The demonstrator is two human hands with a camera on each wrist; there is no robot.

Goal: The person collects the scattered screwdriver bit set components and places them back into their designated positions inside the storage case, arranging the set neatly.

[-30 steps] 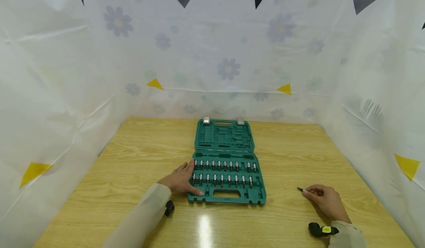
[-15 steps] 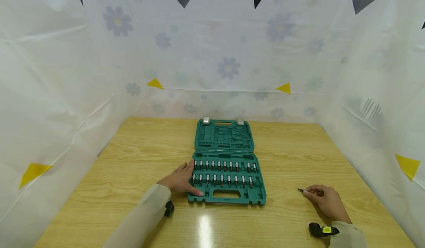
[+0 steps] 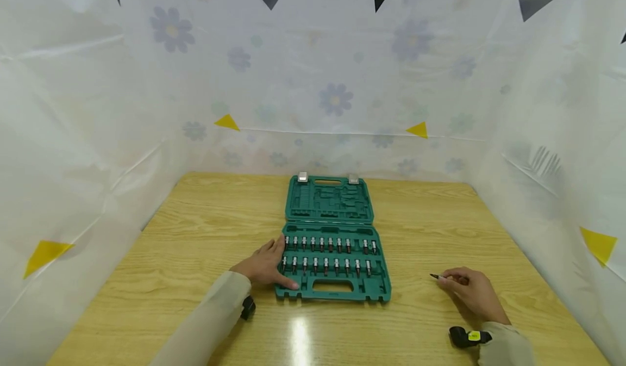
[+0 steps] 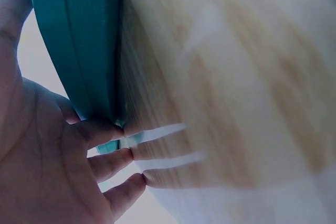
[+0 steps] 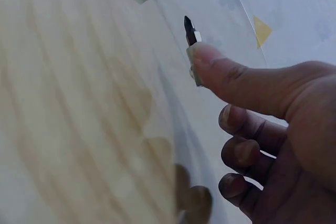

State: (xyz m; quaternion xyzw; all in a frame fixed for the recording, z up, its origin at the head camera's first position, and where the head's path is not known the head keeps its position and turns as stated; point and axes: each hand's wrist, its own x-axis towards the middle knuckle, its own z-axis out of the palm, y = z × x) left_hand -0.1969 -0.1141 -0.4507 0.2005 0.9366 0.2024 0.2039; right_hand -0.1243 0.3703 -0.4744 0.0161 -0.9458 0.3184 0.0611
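A green socket case (image 3: 330, 296) lies unfolded on the table, its lid towards the back. Two rows of silver bit sockets with dark tips (image 3: 326, 265) fill its near half; the back row has a wider gap towards the right. My left hand (image 3: 265, 265) rests against the case's left side, thumb on the front corner. In the left wrist view, its fingers (image 4: 113, 165) reach the tabletop beside the case wall (image 4: 86, 40). To the right of the case, my right hand (image 3: 471, 291) pinches a bit socket (image 5: 195, 69) between thumb and a hidden finger, dark pointed tip outward.
The wooden table (image 3: 210, 208) extends on both sides of the case. White patterned sheeting (image 3: 293, 83) encloses the back and sides. Each wrist wears a black camera, the right one (image 3: 467, 337) with a yellow label.
My right hand has moved slightly left and away from me, carrying the bit socket towards the case. The left hand stays on the case.
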